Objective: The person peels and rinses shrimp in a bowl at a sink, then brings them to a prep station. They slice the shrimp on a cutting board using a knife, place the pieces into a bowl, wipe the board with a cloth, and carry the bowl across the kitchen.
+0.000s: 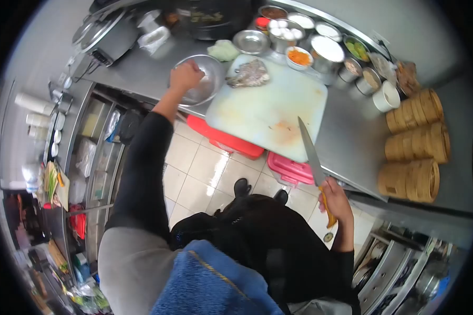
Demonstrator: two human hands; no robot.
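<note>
My right hand (335,199) grips the yellow handle of a long kitchen knife (311,152). Its blade points up and away from me, the tip over the right part of the white cutting board (294,105). Above a shiny metal bowl (207,84) at the board's left is my left hand (188,76), its fingers curled together; whatever is in them, if anything, is hidden. A grey-and-white mottled piece of raw food (249,73), perhaps fish or meat, lies on the board's far left part. Small scraps and an orange stain mark the nearer half of the board.
Behind the board stand a pale green cloth-like bundle (223,50), an empty metal bowl (252,42), a pot of eggs (285,33) and a bowl of orange pieces (299,58). Bamboo steamers (409,178) line the right. Red (228,140) and pink (289,168) tubs sit below the counter edge.
</note>
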